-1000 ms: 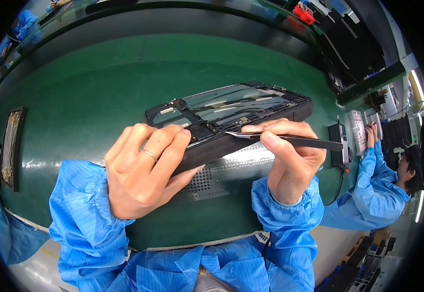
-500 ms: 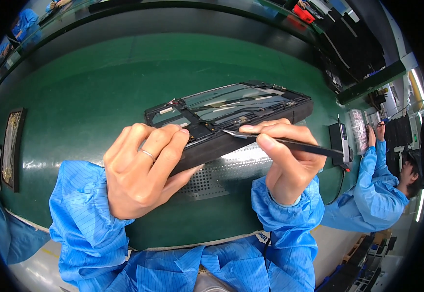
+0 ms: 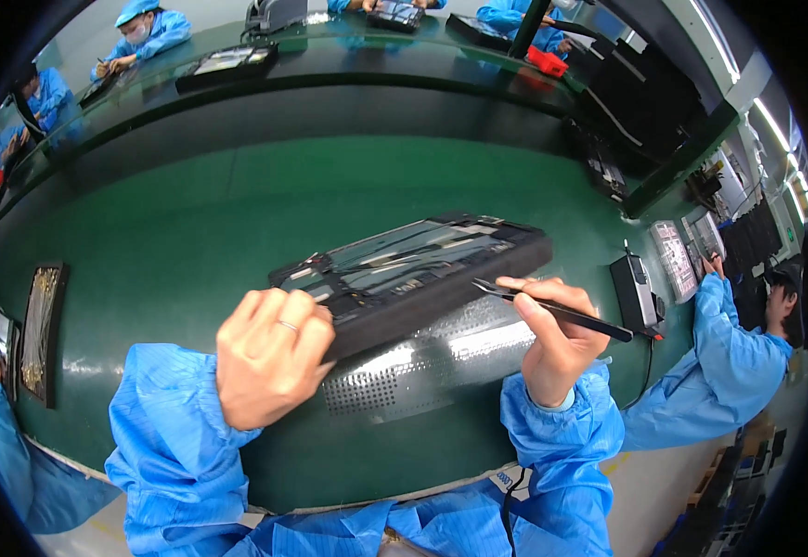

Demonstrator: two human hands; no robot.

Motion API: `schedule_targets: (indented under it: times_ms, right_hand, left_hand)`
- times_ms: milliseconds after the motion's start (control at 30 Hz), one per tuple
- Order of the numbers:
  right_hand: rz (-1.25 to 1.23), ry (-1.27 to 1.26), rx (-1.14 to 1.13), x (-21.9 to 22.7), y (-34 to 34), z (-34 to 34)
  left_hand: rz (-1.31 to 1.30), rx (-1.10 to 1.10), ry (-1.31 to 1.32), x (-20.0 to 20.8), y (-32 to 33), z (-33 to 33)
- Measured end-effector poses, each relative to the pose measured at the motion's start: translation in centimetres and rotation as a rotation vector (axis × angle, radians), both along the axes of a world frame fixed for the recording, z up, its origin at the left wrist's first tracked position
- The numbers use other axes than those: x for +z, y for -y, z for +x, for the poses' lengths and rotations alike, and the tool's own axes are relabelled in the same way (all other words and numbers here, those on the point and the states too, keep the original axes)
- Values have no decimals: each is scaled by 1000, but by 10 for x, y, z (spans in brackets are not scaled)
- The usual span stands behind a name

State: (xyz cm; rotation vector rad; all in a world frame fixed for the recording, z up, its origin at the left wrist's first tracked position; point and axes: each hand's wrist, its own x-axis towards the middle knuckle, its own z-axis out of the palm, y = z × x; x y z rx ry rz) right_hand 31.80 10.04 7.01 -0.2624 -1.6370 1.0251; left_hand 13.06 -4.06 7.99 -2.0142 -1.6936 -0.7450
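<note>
A thick black tray (image 3: 441,311) holds an opened flat electronic device (image 3: 394,265), its glass-like panel, dark cables and small boards showing. My left hand (image 3: 272,353) is closed over the tray's near left corner, with the thumb low at its side. In my right hand (image 3: 562,343) is a pair of black tweezers (image 3: 571,318), gripped like a pen. Their pale, pointed tips lie by the tray's near side wall, toward its right; whether they touch it I cannot tell. Below the tray lies a shiny clear sheet (image 3: 441,367) with rows of dark dots.
On the green table, a black tray of thin wires (image 3: 45,325) lies at the left. A black-and-white box-shaped device (image 3: 638,292) with a cable and a clear tray of parts (image 3: 673,260) stand at the right. Co-workers in blue sit on both sides and beyond the dark shelf (image 3: 329,111).
The view has tilted up, showing more of the far bench. My right hand has drawn the tweezers back from the device's edge. My left fingers have shifted toward the tray's corner.
</note>
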Motion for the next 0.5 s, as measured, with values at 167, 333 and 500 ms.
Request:
schedule_targets:
  times_ms: [167, 333, 500]
  right_hand:
    - [-96, -35, -200, -17, -16, 22]
    - [-197, 49, -242, -29, -22, 27]
    - [-172, 43, -237, -29, -21, 25]
  left_hand:
    - [30, 132, -117, 9, -9, -28]
    - [25, 383, -338, 10, -36, -86]
    - [32, 569, -541, -20, -82, -143]
